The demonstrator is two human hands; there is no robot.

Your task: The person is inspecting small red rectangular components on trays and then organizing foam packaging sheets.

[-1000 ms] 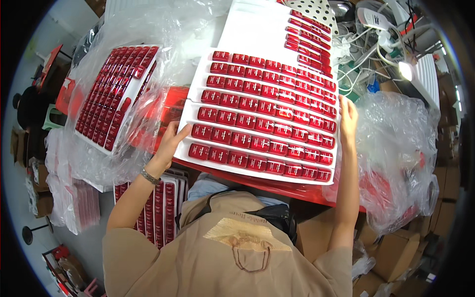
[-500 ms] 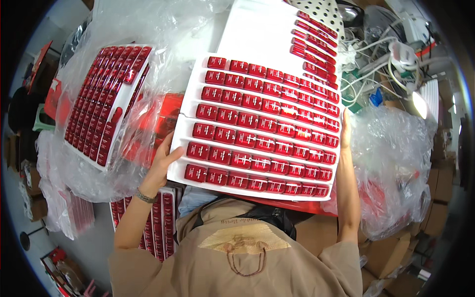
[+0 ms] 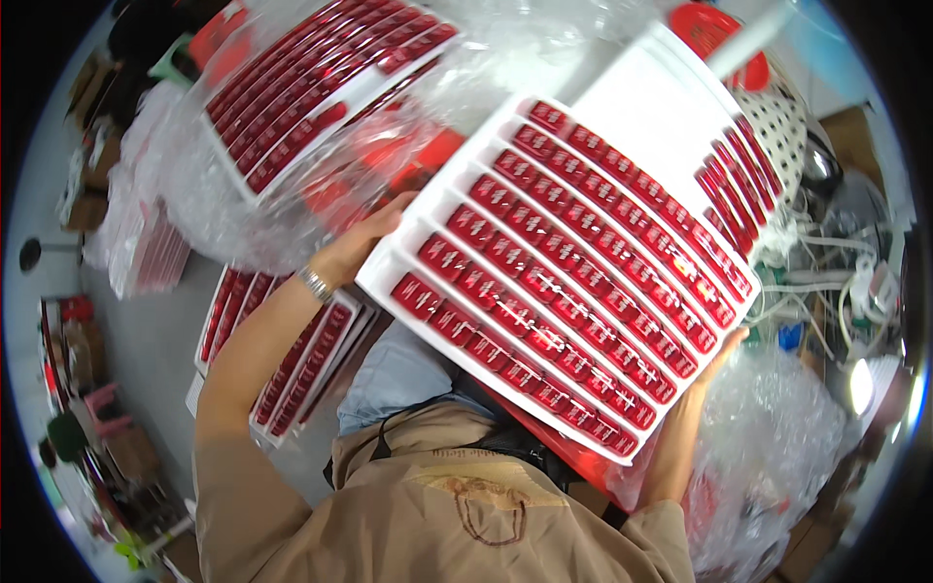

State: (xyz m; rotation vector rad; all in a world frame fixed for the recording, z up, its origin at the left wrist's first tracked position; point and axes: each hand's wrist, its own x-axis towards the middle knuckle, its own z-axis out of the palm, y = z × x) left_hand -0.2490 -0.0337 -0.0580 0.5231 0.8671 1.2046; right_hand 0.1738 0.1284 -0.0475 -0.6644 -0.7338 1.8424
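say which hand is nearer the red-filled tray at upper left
Left. The left hand is below the upper-left tray in the picture, at the held tray's left edge; the right hand is farther off, at its right edge.

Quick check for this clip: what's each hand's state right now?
Left hand: closed, grip on the left edge of the white tray with rows of small red packages.
Right hand: holding the same tray's right edge, fingers partly hidden.

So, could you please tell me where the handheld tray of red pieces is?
In the head view, the tray is right of centre, between the left hand at its left edge and the right hand at its lower-right edge.
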